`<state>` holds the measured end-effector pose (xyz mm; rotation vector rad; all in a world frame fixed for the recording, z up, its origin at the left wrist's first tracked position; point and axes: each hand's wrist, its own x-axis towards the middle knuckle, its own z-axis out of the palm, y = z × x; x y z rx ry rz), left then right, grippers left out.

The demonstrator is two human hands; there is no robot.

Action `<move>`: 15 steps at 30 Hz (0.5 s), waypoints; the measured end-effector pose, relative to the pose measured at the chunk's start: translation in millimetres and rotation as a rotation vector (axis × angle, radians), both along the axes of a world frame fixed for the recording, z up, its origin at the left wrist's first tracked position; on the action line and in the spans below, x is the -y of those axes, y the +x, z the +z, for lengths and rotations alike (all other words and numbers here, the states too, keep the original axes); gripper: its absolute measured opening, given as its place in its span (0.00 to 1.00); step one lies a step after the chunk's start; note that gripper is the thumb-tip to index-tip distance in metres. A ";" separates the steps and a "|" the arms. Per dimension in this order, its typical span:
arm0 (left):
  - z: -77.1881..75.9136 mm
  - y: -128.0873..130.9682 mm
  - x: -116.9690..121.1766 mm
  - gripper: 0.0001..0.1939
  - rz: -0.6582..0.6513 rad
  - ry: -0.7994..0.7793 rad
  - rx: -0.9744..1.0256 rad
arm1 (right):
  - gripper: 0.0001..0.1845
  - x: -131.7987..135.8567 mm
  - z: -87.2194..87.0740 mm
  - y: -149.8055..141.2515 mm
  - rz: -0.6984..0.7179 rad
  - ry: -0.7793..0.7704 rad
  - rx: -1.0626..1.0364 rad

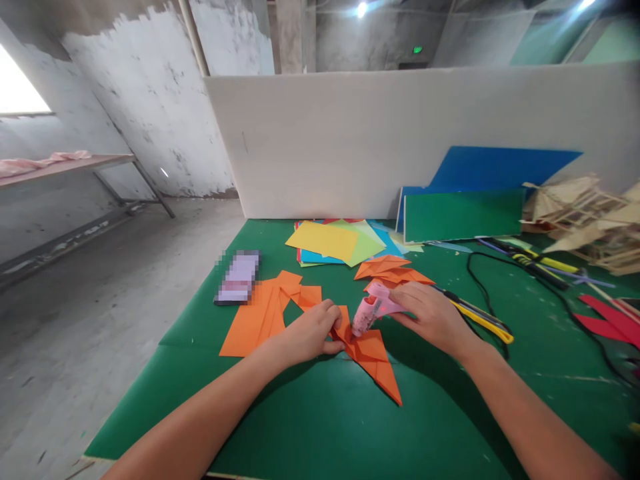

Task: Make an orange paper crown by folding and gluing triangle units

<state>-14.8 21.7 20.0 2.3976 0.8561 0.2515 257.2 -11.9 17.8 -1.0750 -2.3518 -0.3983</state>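
My left hand [313, 330] pinches a folded orange paper piece [373, 357] low over the green table, thumb and fingers closed at its left part. A pointed end of the paper reaches toward the front right. In my right hand [433, 310] is a small pink glue gun [367, 315], its nozzle end tilted down at the paper's middle fold. Whether the nozzle touches the paper I cannot tell. More orange paper sheets and strips [257, 320] lie left of my left hand. Behind the glue gun rests another folded orange paper shape [390, 268].
A phone [239, 277] lies at the left. Coloured paper sheets [323, 240] are stacked at the back. Right of my right hand are a yellow utility knife [483, 321] and a black cord [483, 283]. Green board [463, 217] and a wooden stick model [590, 213] stand at the back right.
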 end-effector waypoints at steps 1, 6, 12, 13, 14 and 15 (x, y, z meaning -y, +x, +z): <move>0.0 0.0 -0.1 0.13 -0.002 -0.002 -0.001 | 0.15 0.3 0.1 -0.7 -0.005 0.014 0.003; 1.0 0.1 0.5 0.13 -0.004 -0.002 -0.007 | 0.15 1.6 -0.6 -4.7 -0.051 0.091 0.055; 1.4 -0.3 1.4 0.13 -0.006 -0.008 0.013 | 0.16 5.1 4.2 -7.8 -0.077 0.151 0.143; 1.4 -0.4 1.4 0.13 -0.004 -0.008 0.015 | 0.16 5.8 5.5 -8.4 -0.070 0.149 0.146; 1.4 -0.5 1.4 0.13 -0.002 -0.006 0.016 | 0.16 6.5 6.8 -9.0 -0.061 0.143 0.146; 1.5 -0.6 1.3 0.13 -0.002 -0.003 0.016 | 0.17 7.2 8.0 -9.5 -0.051 0.134 0.147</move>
